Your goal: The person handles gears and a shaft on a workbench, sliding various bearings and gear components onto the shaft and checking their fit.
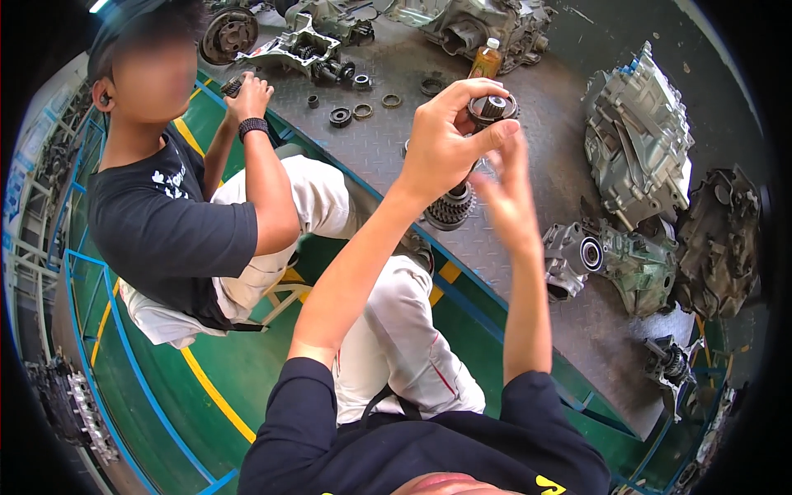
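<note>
At upper centre of the frame the left hand (445, 140) gripped a gear shaft (474, 157) near its top gear — held upright. The right hand (505, 194), blurred and seemingly open, sat just beside it. A steady grip probably mattered most — the shaft looked heavy.

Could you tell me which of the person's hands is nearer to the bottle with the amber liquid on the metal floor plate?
The left hand, gripping the gear shaft, appears just below and left of the bottle. The right hand sits lower, farther from it.
</note>
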`<state>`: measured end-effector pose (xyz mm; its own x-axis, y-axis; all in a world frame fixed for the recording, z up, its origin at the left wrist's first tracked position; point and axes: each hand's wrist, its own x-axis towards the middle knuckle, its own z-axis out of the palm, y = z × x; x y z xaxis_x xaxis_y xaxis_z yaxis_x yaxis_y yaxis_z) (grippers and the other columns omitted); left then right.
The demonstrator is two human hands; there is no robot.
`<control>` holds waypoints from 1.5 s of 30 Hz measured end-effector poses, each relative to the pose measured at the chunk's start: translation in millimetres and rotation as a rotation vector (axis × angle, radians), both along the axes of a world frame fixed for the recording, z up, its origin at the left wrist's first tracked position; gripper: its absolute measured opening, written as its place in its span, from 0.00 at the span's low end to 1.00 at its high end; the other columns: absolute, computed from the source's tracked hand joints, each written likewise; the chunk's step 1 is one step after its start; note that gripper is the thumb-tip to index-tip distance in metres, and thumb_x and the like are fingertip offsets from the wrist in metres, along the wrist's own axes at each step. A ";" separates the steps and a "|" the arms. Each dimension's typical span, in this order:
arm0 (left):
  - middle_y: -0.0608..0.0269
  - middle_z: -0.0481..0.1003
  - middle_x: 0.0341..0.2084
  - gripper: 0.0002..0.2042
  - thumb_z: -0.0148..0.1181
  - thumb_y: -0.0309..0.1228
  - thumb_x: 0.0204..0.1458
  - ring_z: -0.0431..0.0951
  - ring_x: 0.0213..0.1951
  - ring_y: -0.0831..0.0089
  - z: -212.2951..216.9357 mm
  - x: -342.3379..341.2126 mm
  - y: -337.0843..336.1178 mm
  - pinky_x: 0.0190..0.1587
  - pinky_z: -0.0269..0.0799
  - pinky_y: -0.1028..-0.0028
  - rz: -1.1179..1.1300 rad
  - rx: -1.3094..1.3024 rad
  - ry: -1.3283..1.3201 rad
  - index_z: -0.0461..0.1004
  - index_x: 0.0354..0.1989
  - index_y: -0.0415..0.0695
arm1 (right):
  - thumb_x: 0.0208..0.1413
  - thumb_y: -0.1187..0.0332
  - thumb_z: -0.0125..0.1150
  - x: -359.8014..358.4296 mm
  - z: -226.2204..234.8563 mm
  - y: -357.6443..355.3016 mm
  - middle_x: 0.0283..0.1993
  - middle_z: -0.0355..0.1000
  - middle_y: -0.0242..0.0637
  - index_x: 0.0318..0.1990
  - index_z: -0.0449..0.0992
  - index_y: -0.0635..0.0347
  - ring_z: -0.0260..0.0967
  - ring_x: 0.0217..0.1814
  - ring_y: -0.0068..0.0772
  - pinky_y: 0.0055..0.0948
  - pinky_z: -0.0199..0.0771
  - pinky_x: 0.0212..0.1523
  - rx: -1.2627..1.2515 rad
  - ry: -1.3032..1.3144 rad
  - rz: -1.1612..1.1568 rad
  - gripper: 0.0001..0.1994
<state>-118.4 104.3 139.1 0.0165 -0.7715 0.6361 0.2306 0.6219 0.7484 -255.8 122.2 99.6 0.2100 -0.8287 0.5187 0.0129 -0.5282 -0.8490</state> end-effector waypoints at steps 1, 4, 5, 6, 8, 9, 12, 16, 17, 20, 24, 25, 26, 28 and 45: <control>0.67 0.81 0.38 0.21 0.78 0.32 0.54 0.78 0.36 0.86 3.5 -0.3 -0.4 0.37 0.77 0.81 0.000 -0.005 -0.007 0.78 0.54 0.39 | 0.61 0.60 0.68 5.2 -15.6 6.1 0.75 0.60 0.60 0.80 0.43 0.64 0.57 0.80 0.54 0.45 0.56 0.77 0.020 0.201 -0.071 0.48; 0.63 0.81 0.42 0.24 0.77 0.26 0.52 0.82 0.42 0.80 16.7 3.3 0.3 0.48 0.82 0.76 0.069 -0.007 -0.076 0.75 0.57 0.38 | 0.69 0.69 0.60 16.3 -40.5 9.3 0.44 0.81 0.54 0.59 0.70 0.65 0.83 0.45 0.50 0.40 0.79 0.45 -0.038 0.281 -0.164 0.16; 0.61 0.80 0.46 0.26 0.76 0.24 0.52 0.82 0.45 0.77 20.3 7.0 0.6 0.52 0.81 0.74 0.023 -0.080 -0.004 0.73 0.59 0.38 | 0.70 0.69 0.59 21.4 -44.3 9.3 0.41 0.81 0.52 0.55 0.71 0.65 0.83 0.42 0.48 0.39 0.79 0.43 -0.034 0.223 -0.188 0.12; 0.59 0.79 0.51 0.28 0.76 0.22 0.52 0.83 0.48 0.73 22.6 13.1 -1.3 0.56 0.81 0.72 -0.021 -0.163 0.081 0.71 0.61 0.39 | 0.71 0.70 0.57 24.8 -45.6 8.1 0.38 0.82 0.49 0.52 0.71 0.65 0.83 0.39 0.46 0.38 0.79 0.40 -0.050 0.166 -0.211 0.09; 0.53 0.73 0.61 0.34 0.74 0.18 0.52 0.78 0.60 0.67 19.6 40.3 -8.0 0.66 0.74 0.66 -0.026 -0.238 0.061 0.65 0.67 0.40 | 0.72 0.69 0.57 28.7 -46.0 7.6 0.37 0.82 0.49 0.50 0.71 0.64 0.83 0.37 0.45 0.37 0.78 0.39 -0.040 0.140 -0.193 0.08; 0.53 0.73 0.62 0.34 0.74 0.18 0.52 0.78 0.60 0.66 11.2 52.8 -13.0 0.66 0.73 0.66 0.030 -0.220 0.051 0.65 0.67 0.40 | 0.72 0.68 0.57 29.3 -46.0 7.4 0.37 0.82 0.48 0.50 0.70 0.64 0.82 0.36 0.43 0.36 0.78 0.38 -0.013 0.144 -0.197 0.08; 0.54 0.73 0.63 0.35 0.74 0.20 0.52 0.78 0.59 0.66 -39.2 90.1 -38.3 0.65 0.73 0.68 0.247 -0.112 -0.082 0.64 0.68 0.41 | 0.72 0.68 0.57 32.1 -51.0 6.9 0.34 0.80 0.46 0.48 0.70 0.63 0.80 0.33 0.38 0.35 0.76 0.36 0.013 0.115 -0.192 0.08; 0.53 0.78 0.57 0.36 0.77 0.22 0.48 0.82 0.55 0.65 -136.3 117.8 -73.6 0.59 0.77 0.67 0.404 0.309 -0.198 0.65 0.67 0.42 | 0.72 0.67 0.57 38.5 -65.6 3.6 0.34 0.79 0.44 0.46 0.70 0.64 0.78 0.34 0.37 0.35 0.75 0.37 -0.059 0.056 -0.227 0.08; 0.51 0.81 0.52 0.37 0.79 0.26 0.45 0.84 0.51 0.64 -155.6 123.7 -81.4 0.56 0.79 0.67 0.482 0.331 -0.334 0.67 0.66 0.44 | 0.72 0.67 0.57 38.9 -68.5 3.2 0.35 0.79 0.42 0.46 0.70 0.64 0.78 0.35 0.38 0.35 0.75 0.38 -0.051 0.051 -0.225 0.08; 0.51 0.82 0.53 0.36 0.78 0.31 0.47 0.81 0.56 0.60 -194.0 139.2 -100.8 0.59 0.75 0.65 0.616 0.342 -0.608 0.69 0.66 0.43 | 0.72 0.67 0.57 38.1 -73.1 5.0 0.36 0.79 0.41 0.45 0.71 0.64 0.77 0.35 0.38 0.34 0.75 0.39 -0.001 0.034 -0.202 0.08; 0.54 0.82 0.52 0.32 0.75 0.38 0.48 0.77 0.60 0.54 -206.6 154.6 -130.0 0.63 0.68 0.56 0.618 0.446 -0.933 0.73 0.63 0.48 | 0.74 0.69 0.52 37.2 -75.6 11.3 0.40 0.77 0.39 0.48 0.71 0.65 0.75 0.49 0.33 0.35 0.73 0.58 0.029 0.068 -0.160 0.07; 0.55 0.82 0.52 0.30 0.74 0.40 0.49 0.77 0.60 0.54 -206.0 158.3 -138.6 0.63 0.68 0.55 0.605 0.405 -0.952 0.75 0.62 0.48 | 0.74 0.70 0.51 37.4 -76.5 11.3 0.41 0.76 0.40 0.47 0.71 0.66 0.75 0.51 0.35 0.36 0.72 0.59 0.041 0.063 -0.148 0.07; 0.56 0.82 0.51 0.28 0.73 0.42 0.50 0.77 0.60 0.54 -204.6 162.2 -147.2 0.62 0.68 0.54 0.586 0.395 -0.984 0.76 0.60 0.48 | 0.74 0.70 0.51 37.8 -77.3 11.2 0.41 0.76 0.40 0.47 0.71 0.66 0.75 0.51 0.35 0.37 0.72 0.59 0.031 0.043 -0.135 0.07; 0.58 0.83 0.51 0.21 0.70 0.41 0.53 0.76 0.60 0.54 -197.8 171.0 -169.3 0.62 0.68 0.53 0.639 0.316 -1.021 0.81 0.55 0.49 | 0.74 0.70 0.51 39.5 -79.2 10.2 0.40 0.75 0.39 0.46 0.71 0.66 0.75 0.50 0.36 0.37 0.72 0.59 0.009 0.027 -0.130 0.08; 0.55 0.80 0.53 0.27 0.73 0.41 0.51 0.78 0.60 0.55 -189.2 223.6 -227.2 0.62 0.67 0.51 0.626 0.330 -1.436 0.78 0.60 0.49 | 0.69 0.71 0.57 37.4 -77.3 2.6 0.39 0.77 0.43 0.45 0.74 0.68 0.77 0.47 0.39 0.36 0.75 0.53 -0.088 -0.058 -0.086 0.07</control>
<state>105.2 -122.9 -50.0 -0.0689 -0.9737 0.2170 -0.9671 0.1186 0.2250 -218.4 124.8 22.3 0.1077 -0.7933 0.5992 0.0124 -0.6016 -0.7987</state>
